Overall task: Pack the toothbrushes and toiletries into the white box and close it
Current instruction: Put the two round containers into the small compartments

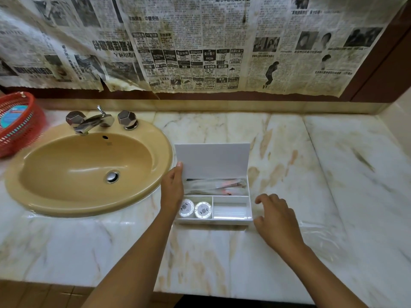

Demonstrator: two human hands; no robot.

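The white box (249,221) sits on the marble counter with its lid (212,160) standing raised at the back. Wrapped toothbrushes (215,186) lie in the long rear compartment. Two round white toiletry packs (195,209) fill the front left compartment, and the front right compartment holds a flat clear-wrapped item (230,211). My left hand (172,188) lies along the box's left side, its fingertips touching the lid's left edge. My right hand (277,215) hovers just right of the box with fingers loosely curled, holding nothing.
A tan sink (86,167) with a chrome faucet (95,121) lies left of the box. A red plastic basket (16,123) stands at the far left. Newspaper covers the wall behind. Marble counter (333,174) stretches to the right.
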